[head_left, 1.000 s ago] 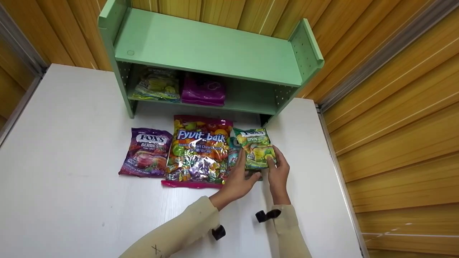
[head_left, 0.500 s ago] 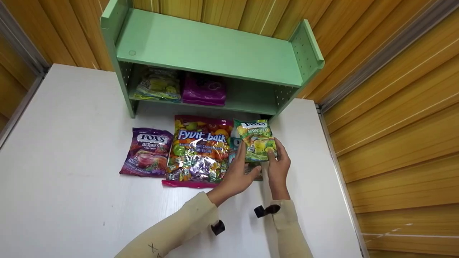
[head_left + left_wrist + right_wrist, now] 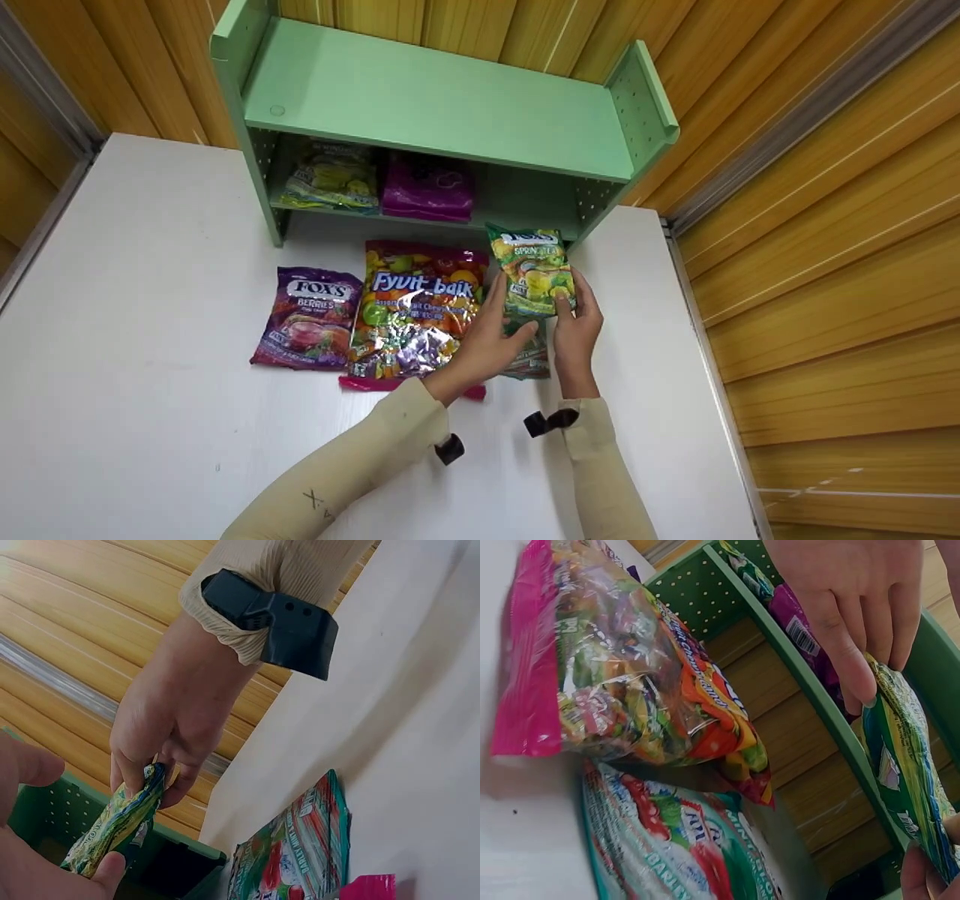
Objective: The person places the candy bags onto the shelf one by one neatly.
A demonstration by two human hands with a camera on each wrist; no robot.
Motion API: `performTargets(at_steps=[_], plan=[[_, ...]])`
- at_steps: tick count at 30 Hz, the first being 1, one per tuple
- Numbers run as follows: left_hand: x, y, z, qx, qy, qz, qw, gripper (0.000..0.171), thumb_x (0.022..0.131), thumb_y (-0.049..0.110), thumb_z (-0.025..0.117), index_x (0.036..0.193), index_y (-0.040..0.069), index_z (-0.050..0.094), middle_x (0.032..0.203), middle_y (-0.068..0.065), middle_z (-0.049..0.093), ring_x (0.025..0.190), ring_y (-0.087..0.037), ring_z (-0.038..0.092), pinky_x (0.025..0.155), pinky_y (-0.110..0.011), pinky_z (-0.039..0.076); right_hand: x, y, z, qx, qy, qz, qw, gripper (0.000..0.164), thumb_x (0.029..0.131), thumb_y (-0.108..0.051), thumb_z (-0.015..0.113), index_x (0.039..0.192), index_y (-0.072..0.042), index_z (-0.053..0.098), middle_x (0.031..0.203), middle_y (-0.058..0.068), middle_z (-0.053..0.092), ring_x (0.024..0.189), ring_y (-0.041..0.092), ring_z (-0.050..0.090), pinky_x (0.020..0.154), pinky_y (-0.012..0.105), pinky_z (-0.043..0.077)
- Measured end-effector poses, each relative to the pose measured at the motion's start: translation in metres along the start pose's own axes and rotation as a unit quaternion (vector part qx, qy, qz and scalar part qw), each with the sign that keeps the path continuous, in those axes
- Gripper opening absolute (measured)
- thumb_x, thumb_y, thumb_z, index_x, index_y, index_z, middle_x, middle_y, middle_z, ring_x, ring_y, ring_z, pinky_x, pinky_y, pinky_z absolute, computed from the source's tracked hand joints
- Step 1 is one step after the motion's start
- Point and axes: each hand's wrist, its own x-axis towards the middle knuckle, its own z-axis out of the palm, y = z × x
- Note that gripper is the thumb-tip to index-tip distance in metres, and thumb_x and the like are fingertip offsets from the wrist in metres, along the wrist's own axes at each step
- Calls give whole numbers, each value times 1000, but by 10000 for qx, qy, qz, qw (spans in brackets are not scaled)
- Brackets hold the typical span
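Both hands hold a green and yellow Fox's Spring Tea candy bag (image 3: 534, 262) in front of the shelf's right part; its top edge overlaps the lower board in the head view. My left hand (image 3: 478, 349) grips the bag's left edge, thumb pointing out below it. On the opposite side my right hand (image 3: 577, 330) pinches the right edge, thumb on the front and fingers behind. Seen from the right wrist, the bag (image 3: 907, 757) is edge-on between the hands. Beneath them a teal Fox's candy bag (image 3: 529, 352) lies on the table, partly covered.
A large Fyuit baik candy bag (image 3: 420, 315) and a purple Fox's Berries bag (image 3: 309, 319) lie to the left on the white table (image 3: 150, 360). The green shelf (image 3: 435, 97) holds a yellow-green bag (image 3: 330, 180) and a magenta pack (image 3: 427, 195) on its lower board.
Both hands have carried the Spring Tea bag forward, up towards the lower board. More of the teal bag's lower part now shows below them. The other bags have stayed put.
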Motion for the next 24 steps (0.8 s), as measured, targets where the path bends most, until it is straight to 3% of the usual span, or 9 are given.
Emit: performTargets(at_steps=[3, 6, 9, 12, 24], plan=[[5, 1, -4, -41, 18, 55, 10000, 87, 97, 34, 57, 156, 23, -5, 165, -3, -5, 135, -34, 44, 108, -46, 43, 3, -2, 3, 31, 12, -85, 10000, 45, 101, -14, 49, 146, -17, 42, 151, 0, 43, 139, 11, 40, 110, 30, 40], [10, 1, -6, -83, 68, 175, 9998, 87, 97, 30, 58, 156, 24, -6, 165, -1, -7, 144, -30, 33, 110, -44, 40, 6, -4, 6, 26, 43, -96, 9999, 46, 101, -14, 49, 146, -16, 41, 152, 0, 42, 141, 12, 38, 111, 30, 40], [14, 1, -8, 5, 100, 139, 9999, 87, 97, 31, 58, 156, 26, -5, 165, 3, -7, 150, -27, 16, 116, -47, 31, 9, -5, 8, 31, 58, -21, 10000, 45, 102, -15, 49, 146, -18, 41, 153, 0, 41, 142, 12, 37, 111, 29, 39], [17, 2, -11, 128, 111, 26, 9999, 86, 97, 34, 57, 156, 27, -5, 164, 7, -6, 151, -27, 8, 120, -52, 21, 12, -5, 10, 56, 23, 10, 10000, 46, 102, -15, 48, 147, -18, 40, 154, -1, 40, 142, 12, 37, 111, 30, 39], [29, -4, -22, 397, 159, -108, 9990, 83, 98, 34, 55, 157, 22, -2, 164, 4, -5, 151, -27, 9, 121, -52, 18, 20, -5, 14, -99, -539, 110, 9984, 58, 100, -21, 54, 152, -18, 30, 159, -4, 29, 145, 15, 31, 114, 35, 36]])
